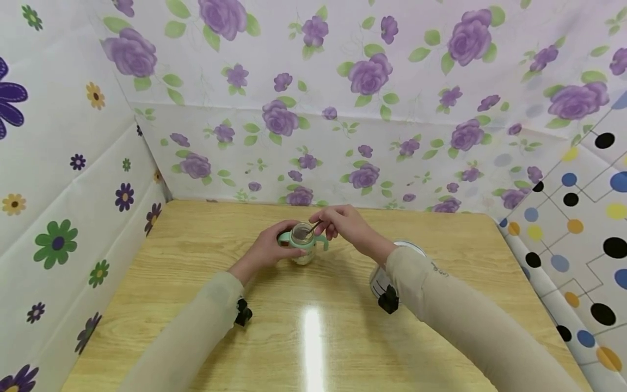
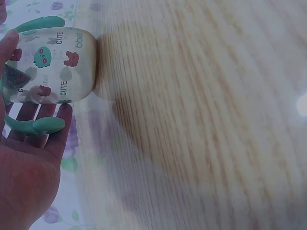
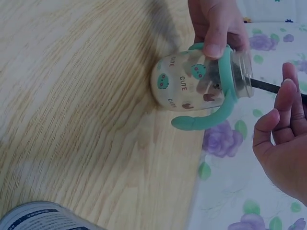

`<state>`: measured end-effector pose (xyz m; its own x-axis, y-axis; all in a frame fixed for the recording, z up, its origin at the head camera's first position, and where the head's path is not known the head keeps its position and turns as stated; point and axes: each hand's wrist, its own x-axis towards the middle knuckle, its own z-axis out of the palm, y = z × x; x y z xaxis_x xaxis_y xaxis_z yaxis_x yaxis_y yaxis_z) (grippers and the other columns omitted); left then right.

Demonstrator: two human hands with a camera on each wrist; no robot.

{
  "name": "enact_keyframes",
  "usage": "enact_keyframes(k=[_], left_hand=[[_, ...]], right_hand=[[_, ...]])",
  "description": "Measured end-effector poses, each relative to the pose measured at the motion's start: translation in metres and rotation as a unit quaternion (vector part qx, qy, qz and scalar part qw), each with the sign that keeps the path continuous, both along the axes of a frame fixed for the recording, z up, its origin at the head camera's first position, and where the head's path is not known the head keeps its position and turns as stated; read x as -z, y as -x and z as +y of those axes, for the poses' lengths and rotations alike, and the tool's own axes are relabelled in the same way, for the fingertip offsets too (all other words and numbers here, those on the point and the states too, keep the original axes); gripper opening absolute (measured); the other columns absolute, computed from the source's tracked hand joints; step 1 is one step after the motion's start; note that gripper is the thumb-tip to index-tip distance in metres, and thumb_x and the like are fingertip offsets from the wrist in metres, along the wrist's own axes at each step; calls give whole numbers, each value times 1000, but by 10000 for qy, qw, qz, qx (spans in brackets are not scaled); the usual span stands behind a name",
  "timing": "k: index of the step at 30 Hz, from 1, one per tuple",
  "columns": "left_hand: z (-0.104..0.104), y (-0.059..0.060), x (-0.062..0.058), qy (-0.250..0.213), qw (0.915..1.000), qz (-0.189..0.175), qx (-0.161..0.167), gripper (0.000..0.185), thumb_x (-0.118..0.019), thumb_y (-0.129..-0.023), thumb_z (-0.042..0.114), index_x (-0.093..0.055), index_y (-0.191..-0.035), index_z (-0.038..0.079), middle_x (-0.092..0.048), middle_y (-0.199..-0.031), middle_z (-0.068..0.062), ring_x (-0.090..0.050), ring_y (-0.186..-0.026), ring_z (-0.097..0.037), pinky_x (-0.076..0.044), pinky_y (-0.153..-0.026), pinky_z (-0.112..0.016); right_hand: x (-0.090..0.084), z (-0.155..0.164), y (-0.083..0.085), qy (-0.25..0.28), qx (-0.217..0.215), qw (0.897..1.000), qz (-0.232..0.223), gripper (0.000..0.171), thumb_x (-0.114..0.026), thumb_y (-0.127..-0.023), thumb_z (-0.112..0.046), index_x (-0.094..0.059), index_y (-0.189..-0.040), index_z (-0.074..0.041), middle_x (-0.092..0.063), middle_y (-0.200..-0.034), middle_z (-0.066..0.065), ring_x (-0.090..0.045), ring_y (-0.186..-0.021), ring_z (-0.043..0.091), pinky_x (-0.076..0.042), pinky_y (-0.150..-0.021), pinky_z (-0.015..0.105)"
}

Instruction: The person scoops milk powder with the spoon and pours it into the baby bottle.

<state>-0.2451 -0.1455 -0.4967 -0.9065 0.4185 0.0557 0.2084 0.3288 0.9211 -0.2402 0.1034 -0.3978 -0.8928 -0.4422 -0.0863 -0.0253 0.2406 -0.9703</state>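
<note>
A clear baby bottle (image 1: pixel 302 255) with a green collar and two green handles stands uncapped on the table, printed with small cartoon figures. My left hand (image 1: pixel 272 243) grips it round the upper part; in the left wrist view its fingers lie behind the bottle (image 2: pixel 53 64). Above the mouth, my right hand (image 1: pixel 343 222) pinches a thin black stick-like tool (image 3: pixel 265 86) that slants into the bottle. A dark grey head shows through the bottle wall, too blurred to tell its kind. In the right wrist view, the fingers of the right hand (image 3: pixel 288 139) are curled near the rim.
A white can (image 1: pixel 381 282) with a printed label stands under my right forearm, partly hidden by the sleeve. Flowered cloth (image 1: pixel 313 136) hangs behind the wooden table (image 1: pixel 206 228), and patterned cloths rise at its left and right sides.
</note>
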Motion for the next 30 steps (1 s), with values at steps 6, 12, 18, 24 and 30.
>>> enact_keyframes(k=[6,12,18,24,30], left_hand=[[0,-1,-2,8,10000,-10,-24,70,-92,-89,21,-60,-151,18,-66,-141,-5,-64,-125,-27,-55,-106,-48],[0,-1,0,40,10000,47,0,69,-91,-89,22,-59,-151,18,-66,-142,-5,-64,-125,-27,-55,-106,-49],[0,-1,-1,45,10000,40,-14,70,-93,-88,23,-61,-150,21,-66,-142,-3,-64,-125,-26,-53,-107,-50],[0,-1,0,36,10000,63,24,71,-93,-87,23,-60,-150,20,-66,-142,-3,-64,-126,-27,-53,-108,-51],[0,-1,0,10,10000,80,1,70,-93,-87,20,-61,-149,19,-66,-142,-4,-63,-127,-27,-52,-109,-51]], right_hand=[[0,0,0,8,-41,10000,46,44,-45,-111,-25,-76,-124,3,-77,-90,11,-60,-71,19,-54,-68,30],[1,-2,-1,168,70,9998,-41,41,-47,-113,-28,-78,-122,-3,-78,-92,11,-62,-73,22,-55,-69,29],[1,-4,-1,383,234,9989,158,43,-52,-115,-37,-79,-119,-4,-78,-89,8,-62,-70,25,-55,-68,29],[1,-5,3,343,688,9959,468,48,-52,-115,-40,-79,-117,-1,-78,-87,16,-59,-61,16,-55,-65,28],[0,-7,10,198,1062,9925,576,49,-54,-114,-41,-81,-110,0,-78,-87,23,-58,-58,15,-49,-61,27]])
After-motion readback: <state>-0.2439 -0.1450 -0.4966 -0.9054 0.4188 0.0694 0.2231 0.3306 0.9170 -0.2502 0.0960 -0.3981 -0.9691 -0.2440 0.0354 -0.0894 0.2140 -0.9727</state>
